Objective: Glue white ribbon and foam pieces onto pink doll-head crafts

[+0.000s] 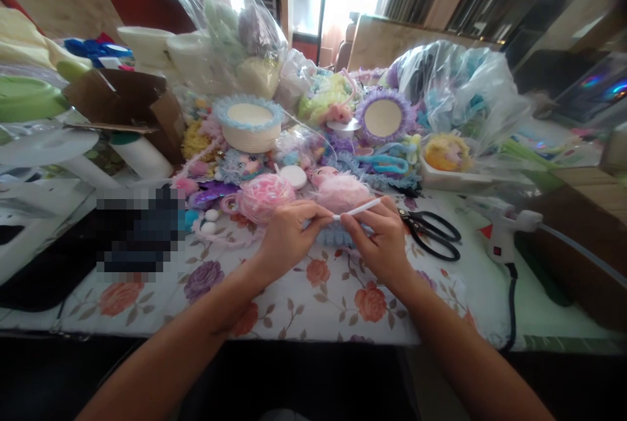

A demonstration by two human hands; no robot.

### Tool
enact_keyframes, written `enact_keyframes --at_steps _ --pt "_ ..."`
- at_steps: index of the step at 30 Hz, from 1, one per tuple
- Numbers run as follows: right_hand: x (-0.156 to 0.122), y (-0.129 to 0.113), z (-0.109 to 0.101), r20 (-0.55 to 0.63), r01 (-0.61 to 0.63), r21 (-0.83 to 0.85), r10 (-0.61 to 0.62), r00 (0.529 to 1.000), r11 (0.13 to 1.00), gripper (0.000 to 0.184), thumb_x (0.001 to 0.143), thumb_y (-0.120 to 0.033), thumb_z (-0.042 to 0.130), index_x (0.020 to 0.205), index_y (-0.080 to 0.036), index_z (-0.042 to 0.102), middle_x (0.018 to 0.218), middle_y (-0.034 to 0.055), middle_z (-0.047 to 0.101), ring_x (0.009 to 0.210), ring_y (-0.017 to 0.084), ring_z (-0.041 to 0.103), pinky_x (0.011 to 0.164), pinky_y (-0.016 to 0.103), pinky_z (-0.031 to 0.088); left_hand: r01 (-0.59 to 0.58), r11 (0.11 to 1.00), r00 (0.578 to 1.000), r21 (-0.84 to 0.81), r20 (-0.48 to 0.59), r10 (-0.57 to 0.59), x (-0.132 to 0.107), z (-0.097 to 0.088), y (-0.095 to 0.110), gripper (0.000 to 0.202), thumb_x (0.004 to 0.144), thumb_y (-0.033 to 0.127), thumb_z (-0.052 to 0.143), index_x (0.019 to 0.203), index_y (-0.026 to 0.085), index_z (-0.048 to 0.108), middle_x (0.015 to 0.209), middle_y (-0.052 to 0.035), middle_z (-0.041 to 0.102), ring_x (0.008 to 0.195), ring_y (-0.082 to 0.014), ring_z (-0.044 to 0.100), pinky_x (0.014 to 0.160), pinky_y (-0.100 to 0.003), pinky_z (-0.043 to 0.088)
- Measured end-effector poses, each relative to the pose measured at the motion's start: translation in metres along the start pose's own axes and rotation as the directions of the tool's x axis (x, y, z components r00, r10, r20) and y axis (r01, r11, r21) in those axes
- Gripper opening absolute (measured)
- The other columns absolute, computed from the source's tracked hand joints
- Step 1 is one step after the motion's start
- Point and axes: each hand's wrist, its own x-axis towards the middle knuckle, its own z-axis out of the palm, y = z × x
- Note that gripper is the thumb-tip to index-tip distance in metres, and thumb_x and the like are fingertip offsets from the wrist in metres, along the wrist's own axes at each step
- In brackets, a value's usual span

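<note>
Between both hands runs a thin white stick-like piece [363, 206], slanting up to the right; its exact kind is not clear. My left hand [290, 235] pinches its lower left end between thumb and fingertips. The fingers of my right hand [385, 238] are closed around its middle and upper part. Just behind the hands sit a pink fluffy bundle [343, 191] and a ball of pink and white yarn [264, 196]. Below the fingers, a light blue ruffled piece [333, 235] lies on the cloth, partly hidden.
Black-handled scissors [435, 233] lie right of my right hand, with a white glue gun [507, 232] farther right. Behind are a blue-trimmed round box [249, 122], a purple-trimmed disc [383, 117] and a cardboard box [125, 104]. A flowered tablecloth [294, 313] covers the table.
</note>
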Motion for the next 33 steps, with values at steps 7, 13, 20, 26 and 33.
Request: enact_keyframes --at_steps 7,13,20,26,33 --pt "-0.002 0.001 0.005 0.301 -0.509 0.336 0.422 0.855 0.792 0.034 0.088 -0.039 0.065 0.062 -0.017 0.062 0.057 -0.0019 0.052 0.055 0.011 0.043 0.054 0.026 0.035 -0.239 0.942 0.97 0.235 0.021 0.241 -0.005 0.009 -0.012 0.015 0.095 0.022 0.06 0.096 0.018 0.074 0.091 -0.0065 0.076 0.084 -0.0206 0.069 0.078 -0.034 0.053" --pt "-0.005 -0.006 0.006 0.238 -0.409 0.311 0.347 0.907 0.858 0.023 0.089 -0.037 0.067 0.077 -0.018 0.073 0.066 0.0008 0.064 0.06 0.013 0.055 0.059 0.026 0.045 -0.071 0.995 0.994 0.076 0.087 0.064 -0.004 0.006 -0.009 0.017 0.095 0.017 0.058 0.094 0.018 0.075 0.086 -0.0038 0.076 0.078 -0.0175 0.07 0.072 -0.028 0.055" --pt "-0.007 -0.003 0.007 0.246 -0.372 0.46 0.287 0.926 0.806 0.016 0.092 -0.033 0.065 0.098 -0.021 0.074 0.08 0.0024 0.069 0.065 0.015 0.064 0.062 0.029 0.054 0.035 0.998 0.997 0.051 0.064 -0.038 0.0 0.003 -0.004 0.012 0.091 0.017 0.062 0.091 0.019 0.075 0.088 -0.0021 0.078 0.077 -0.0177 0.071 0.073 -0.027 0.055" --pt "-0.004 0.001 0.005 -0.064 0.187 -0.23 -0.207 0.976 0.955 0.018 0.093 -0.024 0.063 0.078 -0.02 0.071 0.095 0.0092 0.062 0.085 0.02 0.053 0.078 0.034 0.047 -0.06 0.988 0.998 0.146 0.044 0.054 -0.005 0.005 -0.006 0.012 0.092 0.02 0.062 0.088 0.019 0.073 0.083 -0.0033 0.076 0.073 -0.0173 0.069 0.067 -0.027 0.051" --pt "-0.004 0.0 0.008 0.112 -0.166 0.161 0.149 0.983 0.973 0.029 0.095 -0.024 0.058 0.067 -0.018 0.06 0.067 0.0006 0.054 0.065 0.014 0.051 0.062 0.027 0.042 -0.146 0.951 0.988 0.271 0.084 0.128 -0.007 0.009 -0.011 0.016 0.095 0.023 0.058 0.09 0.018 0.072 0.085 -0.0052 0.075 0.077 -0.0197 0.069 0.069 -0.03 0.052"
